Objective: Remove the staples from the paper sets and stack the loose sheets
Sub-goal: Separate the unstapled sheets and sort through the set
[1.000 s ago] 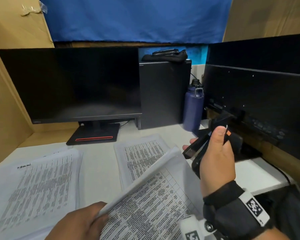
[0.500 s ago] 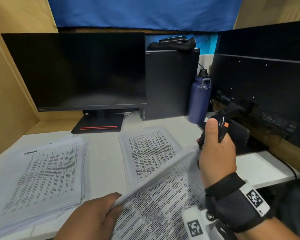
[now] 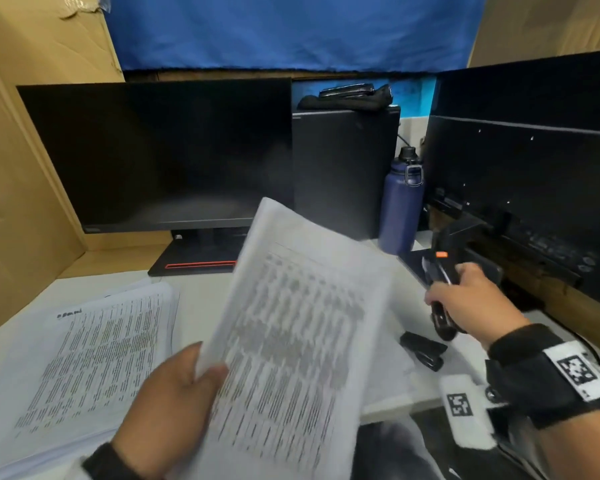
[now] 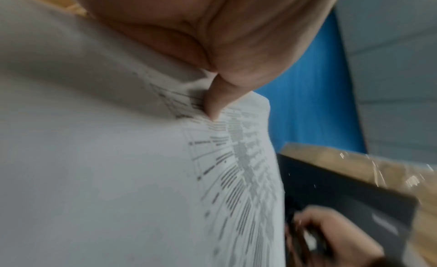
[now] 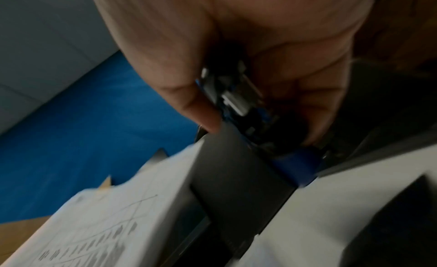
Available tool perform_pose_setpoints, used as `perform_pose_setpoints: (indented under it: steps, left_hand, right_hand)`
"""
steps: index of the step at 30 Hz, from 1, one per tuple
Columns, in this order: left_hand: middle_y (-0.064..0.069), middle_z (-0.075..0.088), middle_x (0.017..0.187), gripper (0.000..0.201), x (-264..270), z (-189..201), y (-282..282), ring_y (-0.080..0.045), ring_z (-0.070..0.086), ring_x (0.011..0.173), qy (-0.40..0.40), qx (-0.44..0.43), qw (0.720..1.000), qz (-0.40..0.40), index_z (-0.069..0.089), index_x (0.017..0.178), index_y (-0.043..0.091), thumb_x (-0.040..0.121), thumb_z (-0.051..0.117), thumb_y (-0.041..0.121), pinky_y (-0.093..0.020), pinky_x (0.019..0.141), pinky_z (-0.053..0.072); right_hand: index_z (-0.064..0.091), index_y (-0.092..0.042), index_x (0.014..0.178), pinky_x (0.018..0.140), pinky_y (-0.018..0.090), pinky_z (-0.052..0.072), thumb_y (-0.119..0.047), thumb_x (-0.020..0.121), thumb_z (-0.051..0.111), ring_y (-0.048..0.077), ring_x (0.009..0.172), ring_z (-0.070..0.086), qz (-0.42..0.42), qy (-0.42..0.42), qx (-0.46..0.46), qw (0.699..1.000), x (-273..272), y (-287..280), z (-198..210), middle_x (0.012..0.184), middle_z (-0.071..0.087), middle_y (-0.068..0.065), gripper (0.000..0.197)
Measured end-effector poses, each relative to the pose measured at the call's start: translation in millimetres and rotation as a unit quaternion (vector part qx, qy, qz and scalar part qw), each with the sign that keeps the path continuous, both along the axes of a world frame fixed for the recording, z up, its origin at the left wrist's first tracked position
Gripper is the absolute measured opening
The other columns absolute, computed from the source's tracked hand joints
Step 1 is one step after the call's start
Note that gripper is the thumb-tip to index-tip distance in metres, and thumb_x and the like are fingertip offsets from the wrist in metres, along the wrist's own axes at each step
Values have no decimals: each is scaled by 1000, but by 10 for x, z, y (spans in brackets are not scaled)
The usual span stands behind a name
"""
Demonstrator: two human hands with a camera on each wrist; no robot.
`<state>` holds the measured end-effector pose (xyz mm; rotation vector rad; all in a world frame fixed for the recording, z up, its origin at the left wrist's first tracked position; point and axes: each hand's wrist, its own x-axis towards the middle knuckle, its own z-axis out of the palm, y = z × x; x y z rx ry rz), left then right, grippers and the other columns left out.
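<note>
Pinching a lifted paper sheet [image 3: 291, 341] edge, left hand [image 3: 167, 407]; right hand [image 3: 478, 303] grip clamped on stapler [image 3: 439, 292].

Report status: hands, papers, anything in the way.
Left hand grips paper set, lifted. Right hand grips staple remover, clear of paper. Loose stack at left. Black stapler on desk below.

White sheets [image 3: 291, 341] with grey print — navy bottle [image 3: 400, 209], blue cloth [image 3: 291, 29], black monitor [image 3: 153, 150].

Paper stack [image 3: 84, 362] left of stapler [image 3: 423, 349]; bottle [image 3: 400, 206] behind
</note>
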<state>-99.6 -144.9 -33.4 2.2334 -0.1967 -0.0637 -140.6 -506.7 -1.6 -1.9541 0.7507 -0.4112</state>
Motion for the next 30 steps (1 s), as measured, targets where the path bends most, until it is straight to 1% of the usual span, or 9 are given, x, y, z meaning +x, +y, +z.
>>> perform_pose_setpoints:
  steps: [3,6,10,17,20,22,25,27,30]
  left_hand:
    - [0,82,91,16,241,-60,-209,-24,77,88,93,-112,989,25,70,102,23,103,57,15,-47,85,61]
    - [-13,80,105,28,419,-113,-493,-36,77,99,199,-225,954,11,67,113,13,101,50,-6,-54,92,59]
    - [-19,79,105,30,597,-236,-788,-38,76,96,235,-230,944,18,65,115,7,99,47,-11,-45,82,62]
    - [-25,76,108,17,626,-288,-839,-41,75,99,251,-199,947,-17,65,109,-4,96,55,-5,-57,93,59]
    - [-16,65,88,16,584,-213,-683,-30,68,84,203,-152,966,-48,56,71,10,85,64,10,-41,85,55]
    - [-9,56,89,16,533,-139,-553,-23,58,81,164,-86,980,-78,53,80,17,90,67,17,-32,79,50]
    - [13,69,110,12,439,23,-264,-8,66,89,114,25,988,-100,69,108,24,98,65,31,-13,72,51]
    - [14,71,110,14,444,104,9,-3,67,97,92,92,986,-103,72,108,29,97,65,34,-12,74,53]
    - [15,71,104,12,685,191,552,-4,66,95,57,218,972,-62,72,96,31,95,61,35,-24,87,55]
  right_hand:
    - [62,-14,88,67,39,49,-18,86,61,29,73,65,35,118,-92,988,-22,-170,-93,78,69,13,5]
    - [66,-14,100,79,35,45,-24,90,57,29,87,63,34,183,-147,972,28,-255,-243,96,69,11,16]
    - [66,-10,111,85,36,48,-27,91,57,33,95,64,28,220,-144,964,74,-326,-404,103,69,15,28]
    - [64,-15,104,86,38,52,-23,88,57,28,88,65,34,249,-162,954,57,-242,-440,90,67,7,19]
    - [62,-18,105,92,45,53,-27,90,58,26,87,65,36,258,-159,952,55,-215,-466,88,68,5,18]
    - [62,-19,109,94,48,52,-28,90,59,25,88,66,36,255,-148,955,55,-218,-485,90,68,5,21]
    - [53,-23,132,100,52,47,-51,86,58,29,110,61,20,254,-169,952,80,-220,-496,120,64,7,54]
    - [47,-35,134,96,54,48,-73,74,51,31,111,57,-6,239,-216,947,136,-257,-518,124,57,4,71]
    - [47,-45,122,85,55,54,-85,61,40,27,96,60,-21,183,-256,949,288,-405,-688,107,58,-4,74]
